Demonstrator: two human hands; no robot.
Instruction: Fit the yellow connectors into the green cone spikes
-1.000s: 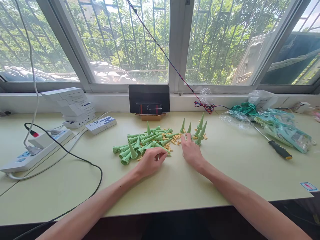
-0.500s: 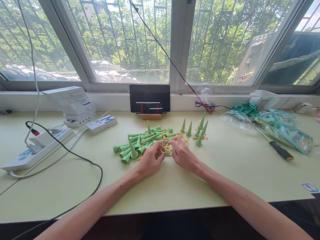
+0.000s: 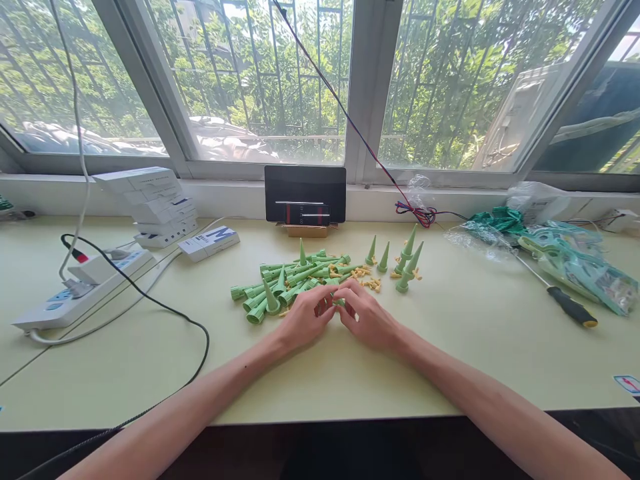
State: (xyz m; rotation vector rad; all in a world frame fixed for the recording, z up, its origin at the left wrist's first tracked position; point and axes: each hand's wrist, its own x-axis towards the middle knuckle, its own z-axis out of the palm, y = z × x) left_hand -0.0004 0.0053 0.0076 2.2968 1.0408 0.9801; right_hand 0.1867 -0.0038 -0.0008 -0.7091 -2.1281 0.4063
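Observation:
A heap of green plastic cone spikes lies on the pale green table, with small yellow pieces scattered among them. Several green spikes stand upright to the right of the heap. My left hand and my right hand meet fingertip to fingertip at the heap's near edge. Both are closed around a green spike that shows only in part between the fingers.
A black tablet leans at the window sill. A white power strip with cables lies at the left, beside stacked white boxes. A screwdriver and plastic bags with green parts lie at the right.
My right hand moved left from the standing spikes to the heap and joined my left hand. The view shifted slightly.

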